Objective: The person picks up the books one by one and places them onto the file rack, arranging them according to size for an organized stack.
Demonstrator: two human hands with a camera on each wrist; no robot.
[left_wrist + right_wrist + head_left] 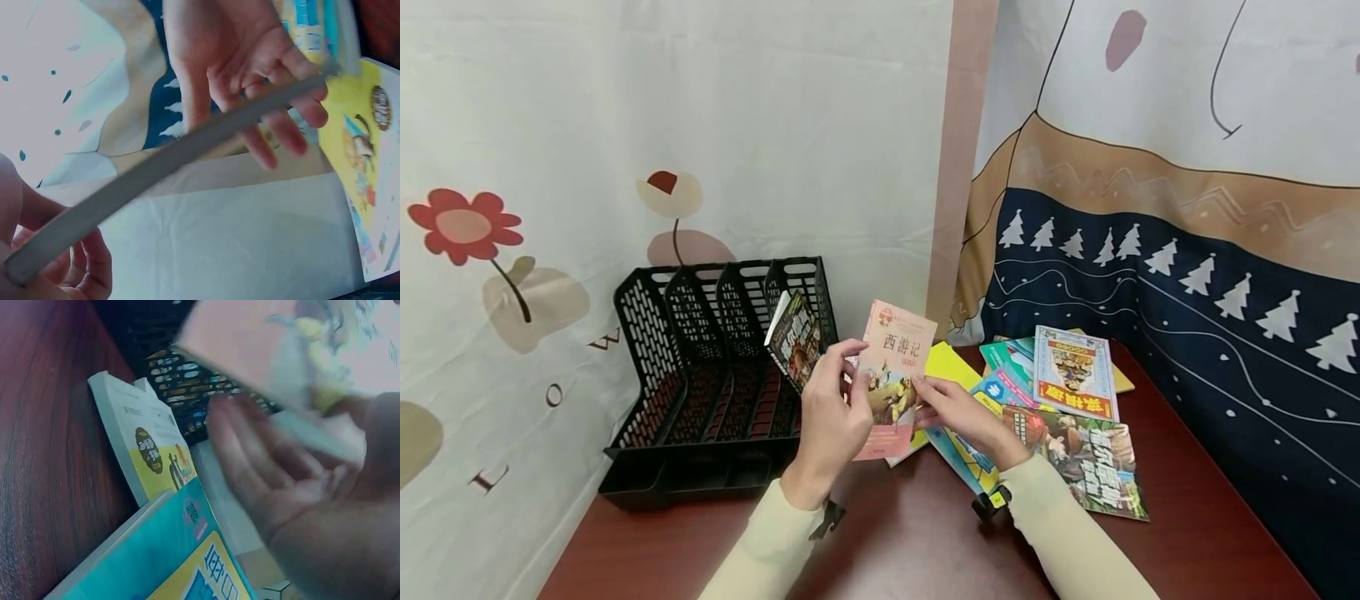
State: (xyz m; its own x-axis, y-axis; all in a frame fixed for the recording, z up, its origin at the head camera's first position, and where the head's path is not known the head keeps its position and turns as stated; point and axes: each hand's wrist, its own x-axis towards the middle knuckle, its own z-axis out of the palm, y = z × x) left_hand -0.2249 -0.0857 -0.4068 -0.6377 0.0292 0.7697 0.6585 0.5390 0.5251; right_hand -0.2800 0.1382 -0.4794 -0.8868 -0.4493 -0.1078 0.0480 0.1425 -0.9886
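Note:
My left hand (833, 410) grips a thin pink book (904, 337) by its left edge and holds it upright above the table. The front cover, with a picture and Chinese characters, faces me. In the left wrist view the book appears edge-on, its pale spine (156, 170) slanting across. At the book's right edge is my right hand (961, 414). Its fingers (240, 440) look extended in the right wrist view, though blurred. Just left of the hands stands a black file rack (700, 462), with a dark-covered book (797, 337) leaning in its right-hand compartment.
Several books lie overlapping on the right of the reddish-brown table (895, 542), among them a green-and-brown picture book (1097, 462) and a red-and-yellow one (1075, 372). A yellow-and-white book (156, 444) lies near the rack. Printed curtains (820, 125) hang behind the table.

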